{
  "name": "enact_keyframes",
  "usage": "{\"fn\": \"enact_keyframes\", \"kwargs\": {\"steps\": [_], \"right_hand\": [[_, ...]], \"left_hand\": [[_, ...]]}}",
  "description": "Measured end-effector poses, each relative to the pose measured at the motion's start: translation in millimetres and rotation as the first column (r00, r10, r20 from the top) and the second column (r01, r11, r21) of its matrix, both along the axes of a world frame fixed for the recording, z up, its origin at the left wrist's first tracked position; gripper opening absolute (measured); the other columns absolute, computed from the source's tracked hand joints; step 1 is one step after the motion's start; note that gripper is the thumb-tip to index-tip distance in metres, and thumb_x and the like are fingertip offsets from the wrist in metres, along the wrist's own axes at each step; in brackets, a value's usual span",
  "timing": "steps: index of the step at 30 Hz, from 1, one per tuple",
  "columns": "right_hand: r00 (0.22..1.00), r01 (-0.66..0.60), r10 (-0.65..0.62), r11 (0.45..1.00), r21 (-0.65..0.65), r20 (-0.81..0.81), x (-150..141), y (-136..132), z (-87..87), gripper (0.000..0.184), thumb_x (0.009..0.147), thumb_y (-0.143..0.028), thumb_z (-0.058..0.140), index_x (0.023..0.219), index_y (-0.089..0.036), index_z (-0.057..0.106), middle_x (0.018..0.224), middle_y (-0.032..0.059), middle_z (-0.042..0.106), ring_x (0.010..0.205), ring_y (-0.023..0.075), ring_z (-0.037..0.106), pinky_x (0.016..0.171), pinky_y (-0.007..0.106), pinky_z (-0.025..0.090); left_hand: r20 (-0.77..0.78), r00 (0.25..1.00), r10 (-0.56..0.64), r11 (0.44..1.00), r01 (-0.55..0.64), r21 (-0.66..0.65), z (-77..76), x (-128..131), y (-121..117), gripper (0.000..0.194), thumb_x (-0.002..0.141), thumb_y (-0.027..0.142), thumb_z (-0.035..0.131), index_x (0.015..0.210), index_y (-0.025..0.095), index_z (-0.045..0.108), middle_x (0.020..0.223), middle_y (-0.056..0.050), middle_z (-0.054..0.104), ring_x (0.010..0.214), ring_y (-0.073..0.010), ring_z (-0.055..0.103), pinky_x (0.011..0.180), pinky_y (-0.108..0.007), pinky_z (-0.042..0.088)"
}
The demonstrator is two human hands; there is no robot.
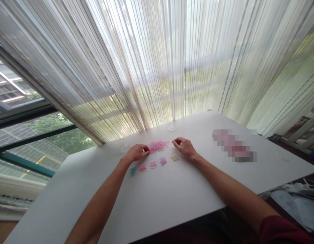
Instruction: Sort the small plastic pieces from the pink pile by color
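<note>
A loose heap of thin, short pink pieces lies on the white table. At its left edge is my left hand, thumb and fingers pinched together; anything between the tips is too small to make out. My right hand is just off the heap's right side, also pinched, its contents hidden. Nearer to me, small sorted groups form a row: teal pieces, red-pink pieces, light pink pieces, purple pieces and cream pieces.
A clear round dish or lid sits behind the heap, and a clear container stands left of it. Something pinkish and blurred out lies on the right. Sheer curtains hang along the table's far edge.
</note>
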State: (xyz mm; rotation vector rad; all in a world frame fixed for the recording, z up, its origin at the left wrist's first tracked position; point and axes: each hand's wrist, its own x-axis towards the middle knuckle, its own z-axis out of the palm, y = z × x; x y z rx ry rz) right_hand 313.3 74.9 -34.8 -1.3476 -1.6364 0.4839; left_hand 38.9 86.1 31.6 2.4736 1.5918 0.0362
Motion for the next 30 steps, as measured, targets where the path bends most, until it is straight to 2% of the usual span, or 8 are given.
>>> {"fn": "enact_keyframes", "kwargs": {"steps": [9,15,19,22,25,28,30], "right_hand": [[1.000,-0.007,0.007,1.000,0.009,-0.003,0,0,-0.7,0.020,0.083,-0.031,0.058,0.075,-0.019,0.071,0.074,0.0021,0.071,0.067,0.0150,0.063,0.066,0.025,0.048],[1.000,-0.004,0.004,1.000,0.004,0.008,0,1,-2.3,0.019,0.083,-0.031,0.057,0.076,-0.020,0.071,0.074,0.0019,0.071,0.067,0.0155,0.063,0.067,0.026,0.048],[1.000,-0.005,0.005,1.000,0.004,0.014,1,2,-2.6,0.019,0.084,-0.031,0.058,0.076,-0.020,0.070,0.074,0.0022,0.071,0.067,0.0157,0.063,0.067,0.027,0.048],[1.000,-0.004,0.004,1.000,0.014,0.011,0,1,-0.2,0.017,0.084,-0.029,0.058,0.076,-0.019,0.070,0.074,0.0022,0.070,0.067,0.0155,0.062,0.068,0.027,0.048],[0.999,-0.040,0.038,0.995,0.094,0.014,-3,-7,5.6,0.016,0.085,-0.027,0.057,0.078,-0.019,0.069,0.073,0.0022,0.068,0.067,0.0149,0.061,0.069,0.028,0.048],[0.991,-0.133,0.132,0.972,0.194,0.014,-12,-24,14.0,0.014,0.087,-0.026,0.057,0.087,-0.019,0.069,0.074,0.0019,0.066,0.070,0.0146,0.060,0.071,0.028,0.048],[0.969,-0.245,0.248,0.938,0.246,0.021,-21,-38,19.4,0.015,0.087,-0.026,0.059,0.096,-0.019,0.068,0.075,0.0016,0.065,0.071,0.0140,0.060,0.071,0.027,0.049]], "left_hand": [[0.123,0.992,-0.006,1.000,0.004,0.022,12.9,-10,13,0.031,0.081,0.043,0.057,0.088,0.021,0.077,0.086,-0.003,0.075,0.071,-0.0168,0.064,0.065,-0.024,0.047],[0.174,0.985,-0.005,1.000,0.005,0.005,8.5,-8,23,0.031,0.080,0.041,0.058,0.088,0.019,0.078,0.085,-0.005,0.076,0.071,-0.0184,0.065,0.067,-0.026,0.049],[0.201,0.980,0.004,0.999,-0.011,0.035,9.8,-10,20,0.029,0.081,0.037,0.058,0.090,0.019,0.078,0.083,-0.004,0.077,0.068,-0.0172,0.064,0.065,-0.025,0.048],[0.270,0.963,0.007,0.993,-0.038,0.113,14.9,-10,5,0.029,0.082,0.038,0.059,0.092,0.018,0.078,0.075,-0.003,0.076,0.059,-0.0142,0.060,0.058,-0.023,0.046],[0.376,0.926,-0.023,0.981,-0.052,0.188,17.6,-7,-21,0.031,0.084,0.041,0.059,0.094,0.017,0.077,0.070,-0.002,0.074,0.053,-0.0119,0.055,0.054,-0.022,0.044],[0.460,0.884,-0.082,0.974,-0.027,0.225,13.9,-2,-51,0.031,0.086,0.042,0.059,0.093,0.018,0.077,0.072,-0.003,0.074,0.054,-0.0112,0.055,0.053,-0.021,0.045],[0.488,0.866,-0.111,0.971,-0.009,0.237,7.6,2,-68,0.028,0.088,0.040,0.058,0.094,0.019,0.076,0.075,-0.003,0.074,0.056,-0.0108,0.056,0.056,-0.021,0.046]]}}
